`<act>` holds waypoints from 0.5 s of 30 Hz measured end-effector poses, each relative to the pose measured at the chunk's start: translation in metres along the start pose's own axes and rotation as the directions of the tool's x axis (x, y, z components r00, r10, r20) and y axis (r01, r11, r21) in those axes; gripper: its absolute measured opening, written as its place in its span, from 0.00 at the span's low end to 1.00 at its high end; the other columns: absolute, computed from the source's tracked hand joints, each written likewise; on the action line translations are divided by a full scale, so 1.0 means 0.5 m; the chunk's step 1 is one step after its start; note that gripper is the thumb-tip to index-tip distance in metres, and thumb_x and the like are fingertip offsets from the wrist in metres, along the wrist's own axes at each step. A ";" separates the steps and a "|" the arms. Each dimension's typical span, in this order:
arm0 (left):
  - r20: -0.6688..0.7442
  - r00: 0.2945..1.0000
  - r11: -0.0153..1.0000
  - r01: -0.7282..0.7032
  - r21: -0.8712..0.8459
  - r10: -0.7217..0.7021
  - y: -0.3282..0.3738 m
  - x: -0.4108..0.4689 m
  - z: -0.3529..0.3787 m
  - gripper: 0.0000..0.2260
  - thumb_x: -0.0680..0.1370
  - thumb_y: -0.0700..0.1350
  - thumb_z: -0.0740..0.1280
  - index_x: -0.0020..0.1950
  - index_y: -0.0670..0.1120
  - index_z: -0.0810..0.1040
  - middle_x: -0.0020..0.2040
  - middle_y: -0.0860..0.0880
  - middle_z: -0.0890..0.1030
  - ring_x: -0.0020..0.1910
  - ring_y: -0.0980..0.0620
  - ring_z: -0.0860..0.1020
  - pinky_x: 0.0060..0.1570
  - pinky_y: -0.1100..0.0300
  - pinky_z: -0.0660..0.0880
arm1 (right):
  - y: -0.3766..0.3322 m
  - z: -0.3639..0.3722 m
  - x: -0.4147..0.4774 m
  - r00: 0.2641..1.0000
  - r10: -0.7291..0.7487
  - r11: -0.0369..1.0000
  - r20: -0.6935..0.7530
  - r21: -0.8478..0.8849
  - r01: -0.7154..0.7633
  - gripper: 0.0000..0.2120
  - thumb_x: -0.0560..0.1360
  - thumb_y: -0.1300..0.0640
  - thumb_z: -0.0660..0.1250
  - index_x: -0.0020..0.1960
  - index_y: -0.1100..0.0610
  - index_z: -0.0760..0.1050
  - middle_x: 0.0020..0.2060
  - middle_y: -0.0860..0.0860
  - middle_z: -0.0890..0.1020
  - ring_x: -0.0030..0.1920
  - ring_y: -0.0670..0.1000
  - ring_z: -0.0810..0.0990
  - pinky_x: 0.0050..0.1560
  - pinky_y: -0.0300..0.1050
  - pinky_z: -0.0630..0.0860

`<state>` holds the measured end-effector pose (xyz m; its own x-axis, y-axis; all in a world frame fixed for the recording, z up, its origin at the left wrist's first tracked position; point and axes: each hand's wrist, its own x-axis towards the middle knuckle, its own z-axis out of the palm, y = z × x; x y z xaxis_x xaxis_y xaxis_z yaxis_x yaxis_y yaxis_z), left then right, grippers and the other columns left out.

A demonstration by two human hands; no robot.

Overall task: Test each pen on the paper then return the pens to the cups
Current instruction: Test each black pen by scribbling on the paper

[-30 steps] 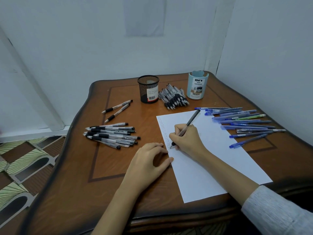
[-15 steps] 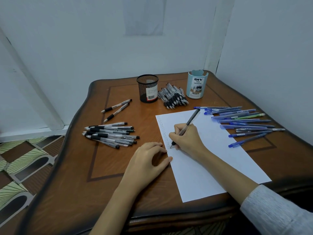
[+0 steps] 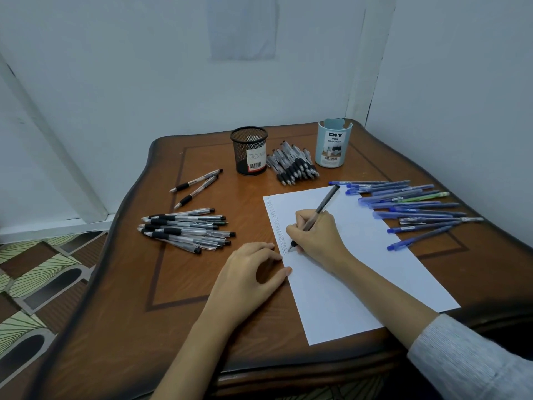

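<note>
My right hand (image 3: 315, 236) grips a grey pen (image 3: 324, 206) with its tip on the white paper (image 3: 360, 264), at the foot of a column of small marks along the left edge. My left hand (image 3: 248, 277) rests on the table with fingers loosely curled, thumb and fingertips touching the paper's left edge. A black mesh cup (image 3: 250, 151) and a light blue cup (image 3: 333, 143) stand at the back. Piles of pens lie around: clear-black ones at the left (image 3: 186, 229), two apart (image 3: 196, 184), dark ones between the cups (image 3: 292, 166), blue ones at the right (image 3: 412, 209).
The brown wooden table (image 3: 187, 284) has curved edges and stands in a corner with pale walls behind and to the right. Patterned floor shows at the left, below the table's edge.
Little has changed. My right hand keeps the pen on the paper at the same spot; my left hand stays at the paper's edge.
</note>
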<state>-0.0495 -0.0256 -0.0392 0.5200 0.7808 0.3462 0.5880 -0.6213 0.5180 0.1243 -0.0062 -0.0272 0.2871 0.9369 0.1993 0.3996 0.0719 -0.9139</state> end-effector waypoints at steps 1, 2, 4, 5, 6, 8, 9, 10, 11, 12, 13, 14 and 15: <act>0.000 1.000 1.000 -0.001 0.000 0.001 -0.001 0.000 0.001 0.15 0.74 0.58 0.67 0.56 0.52 0.80 0.61 0.57 0.76 0.61 0.64 0.70 0.63 0.62 0.69 | -0.002 0.003 -0.003 1.000 -0.016 0.999 0.004 -0.031 0.016 0.19 0.71 0.70 0.64 0.26 0.57 0.61 0.22 0.50 0.65 0.21 0.41 0.69 0.26 0.33 0.67; 0.001 1.000 1.000 -0.002 0.000 0.002 -0.001 0.000 0.000 0.15 0.74 0.58 0.67 0.56 0.52 0.80 0.61 0.57 0.76 0.61 0.64 0.70 0.63 0.61 0.69 | -0.003 0.005 -0.004 1.000 -0.025 0.998 0.005 -0.056 0.025 0.20 0.71 0.70 0.64 0.27 0.57 0.61 0.22 0.50 0.65 0.21 0.42 0.68 0.26 0.32 0.66; 0.002 1.000 1.000 -0.003 -0.001 0.003 0.000 0.001 0.000 0.15 0.74 0.58 0.67 0.56 0.52 0.80 0.61 0.57 0.76 0.61 0.65 0.70 0.63 0.61 0.69 | -0.004 0.004 -0.002 1.000 -0.004 0.998 -0.002 -0.055 0.004 0.19 0.72 0.69 0.64 0.27 0.57 0.61 0.23 0.51 0.65 0.21 0.42 0.67 0.26 0.32 0.66; -0.004 1.000 1.000 -0.006 -0.001 0.006 0.000 0.000 0.000 0.15 0.74 0.58 0.67 0.56 0.52 0.81 0.61 0.57 0.76 0.60 0.65 0.69 0.62 0.61 0.69 | -0.007 0.002 -0.002 1.000 0.029 0.999 -0.007 -0.025 -0.029 0.18 0.72 0.69 0.64 0.28 0.57 0.62 0.22 0.52 0.66 0.21 0.43 0.68 0.25 0.33 0.67; -0.009 1.000 1.000 -0.010 0.000 0.010 -0.001 0.000 0.000 0.15 0.74 0.58 0.67 0.56 0.52 0.81 0.61 0.57 0.76 0.60 0.66 0.69 0.62 0.62 0.69 | -0.008 -0.003 -0.001 0.996 0.085 0.995 -0.010 0.045 -0.085 0.18 0.73 0.68 0.64 0.28 0.58 0.63 0.22 0.52 0.68 0.20 0.43 0.68 0.23 0.35 0.66; -0.014 1.000 1.000 -0.016 0.000 0.016 -0.002 0.000 0.001 0.15 0.74 0.58 0.67 0.55 0.52 0.81 0.60 0.57 0.76 0.59 0.67 0.68 0.62 0.62 0.70 | -0.015 -0.017 0.001 0.973 0.232 0.927 0.014 0.299 -0.225 0.17 0.76 0.65 0.65 0.30 0.58 0.66 0.21 0.52 0.72 0.18 0.45 0.68 0.19 0.35 0.63; -0.013 1.000 1.000 -0.014 0.000 0.014 -0.002 0.000 0.000 0.15 0.74 0.59 0.67 0.55 0.52 0.81 0.60 0.58 0.76 0.59 0.67 0.68 0.62 0.61 0.70 | -0.022 -0.022 0.001 0.959 0.280 0.871 0.043 0.408 -0.273 0.16 0.77 0.62 0.65 0.32 0.59 0.68 0.22 0.51 0.74 0.18 0.44 0.67 0.18 0.34 0.61; -0.011 1.000 1.000 -0.011 0.002 0.011 -0.002 0.000 -0.001 0.16 0.74 0.59 0.67 0.56 0.52 0.80 0.61 0.58 0.76 0.59 0.67 0.68 0.62 0.60 0.70 | -0.025 -0.025 0.003 0.953 0.297 0.840 0.063 0.456 -0.293 0.14 0.78 0.59 0.65 0.35 0.59 0.70 0.23 0.50 0.76 0.19 0.42 0.67 0.18 0.33 0.61; -0.006 1.000 1.000 -0.010 0.010 0.010 -0.001 0.001 -0.001 0.16 0.74 0.59 0.67 0.58 0.52 0.79 0.62 0.58 0.75 0.61 0.66 0.68 0.63 0.59 0.70 | -0.027 -0.026 0.004 0.951 0.300 0.837 0.074 0.459 -0.299 0.13 0.79 0.56 0.63 0.38 0.60 0.71 0.23 0.48 0.76 0.19 0.42 0.67 0.19 0.32 0.61; 0.002 1.000 1.000 -0.009 0.021 0.009 0.001 0.003 -0.002 0.18 0.74 0.59 0.66 0.61 0.53 0.77 0.65 0.58 0.73 0.63 0.65 0.67 0.65 0.59 0.69 | -0.027 -0.026 0.005 0.952 0.296 0.844 0.081 0.444 -0.300 0.12 0.80 0.51 0.61 0.42 0.58 0.71 0.23 0.47 0.76 0.20 0.42 0.67 0.20 0.32 0.62; 0.014 1.000 0.999 -0.005 0.033 0.005 0.002 0.004 -0.002 0.20 0.75 0.59 0.66 0.65 0.54 0.74 0.68 0.59 0.69 0.66 0.65 0.65 0.67 0.60 0.66 | -0.027 -0.026 0.006 0.952 0.293 0.854 0.087 0.425 -0.301 0.13 0.81 0.46 0.59 0.46 0.56 0.70 0.23 0.47 0.75 0.21 0.42 0.67 0.21 0.33 0.62; 0.031 1.000 0.999 0.002 0.047 -0.003 0.002 0.005 -0.003 0.23 0.75 0.60 0.65 0.68 0.55 0.70 0.71 0.59 0.65 0.69 0.64 0.61 0.69 0.62 0.61 | -0.024 -0.025 0.007 0.951 0.295 0.860 0.091 0.408 -0.306 0.14 0.80 0.42 0.56 0.50 0.53 0.69 0.23 0.47 0.73 0.22 0.42 0.66 0.23 0.34 0.62; 0.051 0.999 0.998 0.008 0.067 -0.011 0.003 0.007 -0.003 0.25 0.75 0.60 0.64 0.71 0.56 0.66 0.73 0.60 0.61 0.71 0.65 0.57 0.69 0.64 0.56 | -0.021 -0.024 0.009 0.949 0.302 0.861 0.090 0.402 -0.312 0.15 0.80 0.40 0.54 0.53 0.51 0.68 0.24 0.48 0.73 0.22 0.43 0.66 0.24 0.36 0.62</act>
<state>-0.0479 -0.0234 -0.0360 0.5444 0.7835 0.2996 0.6323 -0.6180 0.4672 0.1317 -0.0068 -0.0123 0.3151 0.9416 -0.1188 -0.0956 -0.0931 -0.9911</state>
